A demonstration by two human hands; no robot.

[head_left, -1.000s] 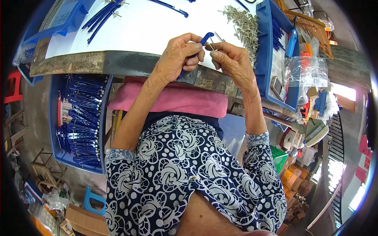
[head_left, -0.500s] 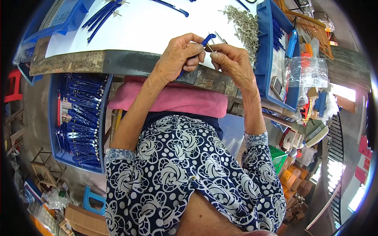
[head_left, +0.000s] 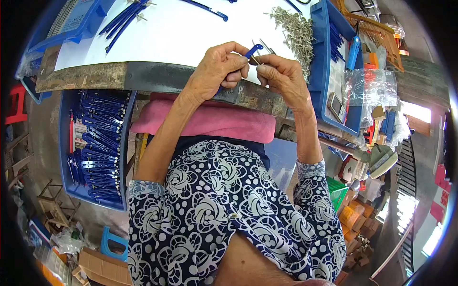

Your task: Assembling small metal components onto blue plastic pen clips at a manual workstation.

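At twelve o'clock, over the near edge of the worn worktable [head_left: 81, 77]: one slim blue piece [head_left: 254, 51], hooked end projecting towards one o'clock. Left hand [head_left: 217, 66], twelve o'clock: thumb and forefinger pinched on the blue piece, other fingers curled. Right hand [head_left: 286, 78], one o'clock: nearly closed, thumb and forefinger on a thin metal pin [head_left: 256, 60] beside the blue end; whether the two touch cannot be told. One o'clock, beyond the right hand: loose heap of metal pins [head_left: 296, 35]. Two o'clock: blue tray [head_left: 320, 57], holding further blue pieces. Eleven o'clock: sheaf of blue pieces [head_left: 126, 19] on white sheeting [head_left: 167, 40]. Nine o'clock: blue bin [head_left: 63, 143], densely filled with blue pieces.
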